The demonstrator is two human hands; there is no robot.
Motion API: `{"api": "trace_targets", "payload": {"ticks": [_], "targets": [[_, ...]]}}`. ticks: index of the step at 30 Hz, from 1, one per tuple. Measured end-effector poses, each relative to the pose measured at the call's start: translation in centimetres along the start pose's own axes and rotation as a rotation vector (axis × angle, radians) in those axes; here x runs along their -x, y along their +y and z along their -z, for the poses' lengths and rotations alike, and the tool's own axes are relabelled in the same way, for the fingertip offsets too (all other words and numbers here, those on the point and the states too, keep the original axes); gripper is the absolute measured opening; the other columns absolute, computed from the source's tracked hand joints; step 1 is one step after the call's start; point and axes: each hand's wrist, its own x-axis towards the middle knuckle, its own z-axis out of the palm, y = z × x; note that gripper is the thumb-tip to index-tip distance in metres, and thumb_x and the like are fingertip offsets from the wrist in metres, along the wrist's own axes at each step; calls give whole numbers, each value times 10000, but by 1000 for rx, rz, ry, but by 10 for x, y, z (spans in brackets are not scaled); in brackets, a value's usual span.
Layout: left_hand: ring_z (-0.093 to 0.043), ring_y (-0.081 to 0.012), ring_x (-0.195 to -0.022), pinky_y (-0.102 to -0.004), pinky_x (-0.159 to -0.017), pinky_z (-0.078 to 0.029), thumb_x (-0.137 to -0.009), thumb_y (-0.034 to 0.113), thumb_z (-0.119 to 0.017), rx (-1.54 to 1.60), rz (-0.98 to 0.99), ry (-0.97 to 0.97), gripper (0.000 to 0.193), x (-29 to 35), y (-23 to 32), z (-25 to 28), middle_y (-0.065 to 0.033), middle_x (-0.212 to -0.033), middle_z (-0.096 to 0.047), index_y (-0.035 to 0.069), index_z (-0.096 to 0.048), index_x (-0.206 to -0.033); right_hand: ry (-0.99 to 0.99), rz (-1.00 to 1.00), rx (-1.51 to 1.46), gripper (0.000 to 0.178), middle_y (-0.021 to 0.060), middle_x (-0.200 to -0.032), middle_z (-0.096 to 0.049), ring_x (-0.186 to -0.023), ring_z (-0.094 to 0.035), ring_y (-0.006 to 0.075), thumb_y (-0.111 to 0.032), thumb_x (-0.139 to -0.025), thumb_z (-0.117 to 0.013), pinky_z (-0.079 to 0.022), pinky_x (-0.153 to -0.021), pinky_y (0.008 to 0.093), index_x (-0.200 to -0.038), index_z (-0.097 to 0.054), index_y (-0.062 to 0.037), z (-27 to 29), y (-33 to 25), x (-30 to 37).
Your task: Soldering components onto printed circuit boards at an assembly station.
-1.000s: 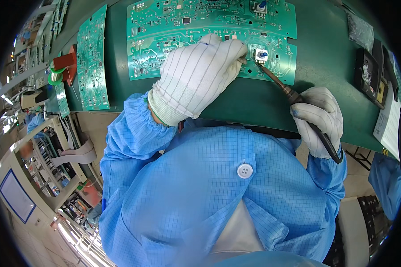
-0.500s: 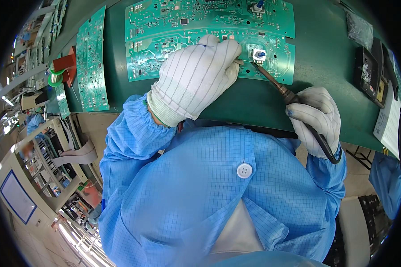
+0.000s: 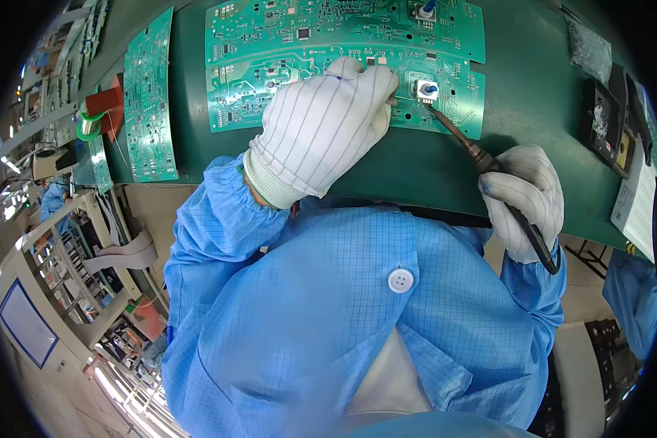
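Observation:
A green circuit board lies on the table in front of me. Near its right end stands a white square rotary part with a blue shaft. My right hand, in a white striped glove, is closed round the handle of a soldering iron. The iron's tip is at the pins along the near side of the rotary part. Over the board's middle, my gloved left hand rests with bent, closed fingers just left of that part. Whatever those fingers pinch is hidden.
Another circuit board adjoins the far edge, carrying a similar blue-shafted part. A separate board lies left, beside a solder wire spool. Black trays, a clear bag and a paper sheet are at right.
The soldering iron and my right hand have shifted slightly to the right. The boards appear a touch further right too. My left hand stays in nearly the same place.

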Motion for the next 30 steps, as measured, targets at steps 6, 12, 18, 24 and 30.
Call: {"api": "trace_targets", "payload": {"ticks": [6,12,18,24,30], "targets": [[-669,-296,-645,-394,-561,-552,-869,177,-656,32,-24,32,98,1,-2,0,-95,-837,-648,140,-628,-956,-47,-8,-22,308,74,-888,-688,-818,-658,279,-15,-694,-794,-543,-740,395,-986,-714,-70,10,-1,-10],[-667,-292,-643,-395,-559,-550,-862,162,-652,26,-27,43,108,1,-4,-2,-107,-811,-643,130,-623,-962,-101,-68,-15,246,76,-921,-713,-821,-662,281,-58,-724,-777,-539,-741,396,-963,-717,-64,17,-4,-20],[-667,-303,-642,-400,-557,-550,-861,159,-651,70,-41,77,111,2,-5,-3,-113,-807,-645,130,-619,-962,-101,-124,28,224,85,-897,-708,-823,-663,281,-77,-726,-770,-535,-742,400,-944,-724,-64,18,-10,-22],[-671,-306,-647,-404,-559,-552,-861,164,-656,44,-44,86,128,1,-6,-5,-114,-790,-643,126,-618,-977,-91,-151,-102,206,106,-899,-702,-840,-661,291,-85,-735,-747,-527,-758,389,-932,-713,-35,30,-8,-18],[-665,-303,-633,-396,-549,-549,-859,154,-655,73,-63,94,124,2,-7,-4,-118,-779,-641,115,-611,-969,440,-497,155,206,246,-1149,-659,-1053,-668,308,14,-877,-596,-533,-932,404,-1068,-658,58,60,6,35]]}}
